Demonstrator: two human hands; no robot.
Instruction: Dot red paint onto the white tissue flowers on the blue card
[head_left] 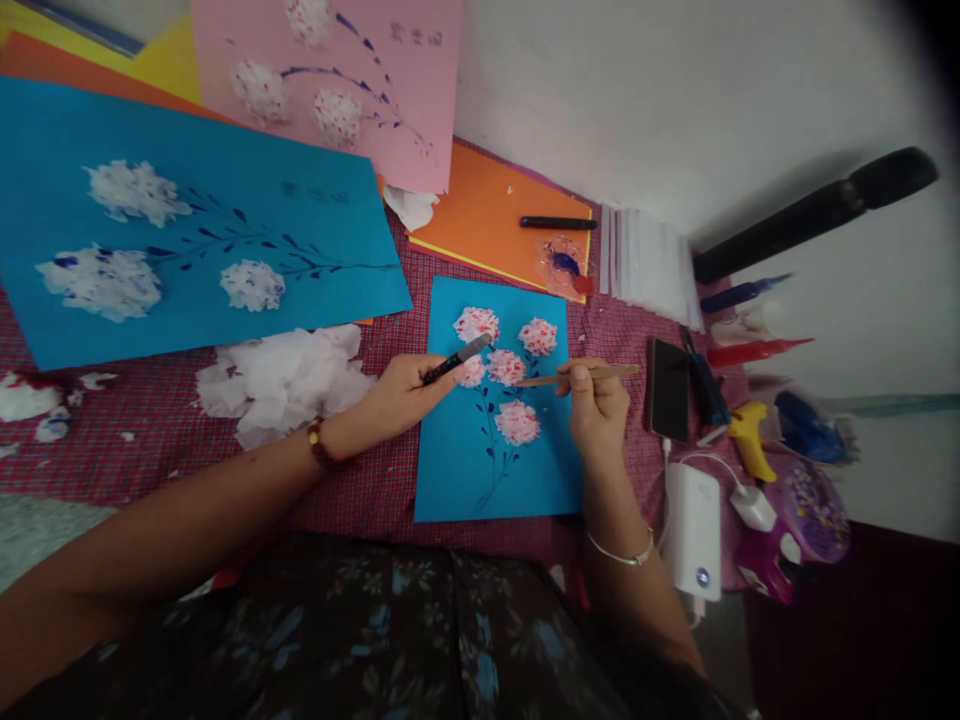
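Centrally, the cloth [165,435] bears the small blue card [450,470], between right hand [600,405] and left hand [409,392].
At the card's right edge, right fingers pinch a stick [619,371]; across its left edge, left fingers pinch a pen [466,353], its end near the middle flower [504,365].

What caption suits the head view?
Left hand holds a pen, right hand a wooden stick, over a blue flower card.
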